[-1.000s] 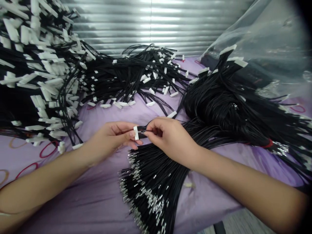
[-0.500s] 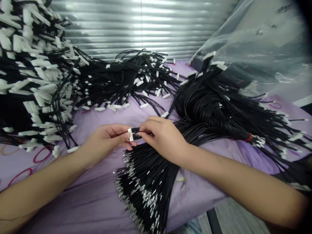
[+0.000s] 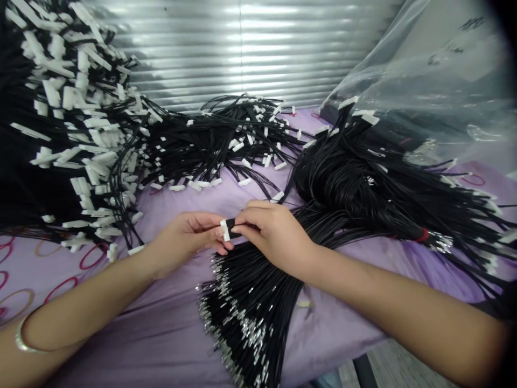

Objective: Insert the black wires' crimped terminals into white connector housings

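The left hand (image 3: 186, 235) pinches 1 small white plastic connector (image 3: 224, 230) between thumb and fingertips, holding it upright. The right hand (image 3: 274, 237) grips the short run of black wires (image 3: 233, 226) entering the connector, and the 2 hands nearly touch. The connector sits just above a fanned bundle of black wires (image 3: 246, 312) ending in bright crimped metal terminals, spread on a lilac cloth-covered surface (image 3: 161, 323). Beyond the hands, a heap of wires with white connectors (image 3: 81, 134) spreads across the left and back. A coiled black wire mass (image 3: 343, 183), bound by a red band (image 3: 422, 235), lies on the right against a clear plastic bag (image 3: 428, 70).
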{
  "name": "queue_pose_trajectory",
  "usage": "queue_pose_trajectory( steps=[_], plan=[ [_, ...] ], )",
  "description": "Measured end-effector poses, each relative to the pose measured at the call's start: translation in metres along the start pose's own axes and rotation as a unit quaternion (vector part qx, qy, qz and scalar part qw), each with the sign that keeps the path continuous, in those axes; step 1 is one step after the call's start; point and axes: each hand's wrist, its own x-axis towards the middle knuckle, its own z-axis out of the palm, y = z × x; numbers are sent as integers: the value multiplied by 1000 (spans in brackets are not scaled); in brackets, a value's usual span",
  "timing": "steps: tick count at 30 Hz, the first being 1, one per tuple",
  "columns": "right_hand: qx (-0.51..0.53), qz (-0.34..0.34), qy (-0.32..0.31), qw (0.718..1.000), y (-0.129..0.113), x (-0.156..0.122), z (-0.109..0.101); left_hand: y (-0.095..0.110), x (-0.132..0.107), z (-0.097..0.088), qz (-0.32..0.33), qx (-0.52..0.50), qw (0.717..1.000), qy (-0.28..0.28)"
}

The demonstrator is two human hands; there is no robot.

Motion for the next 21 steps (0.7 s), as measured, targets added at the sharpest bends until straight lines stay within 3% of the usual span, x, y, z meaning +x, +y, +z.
queue_pose_trajectory(
  steps=[7, 17, 21],
  plan=[
    [36, -2, 7, 999, -2, 0, 3, 0, 0, 2, 1, 0, 1000, 0],
    [-14, -26, -18, 999, -3, -2, 0, -1, -1, 3, 19, 11, 1000, -16],
    [-107, -64, 54, 991, -21, -11, -13, 4, -1, 4, 65, -89, 993, 29]
  ],
)
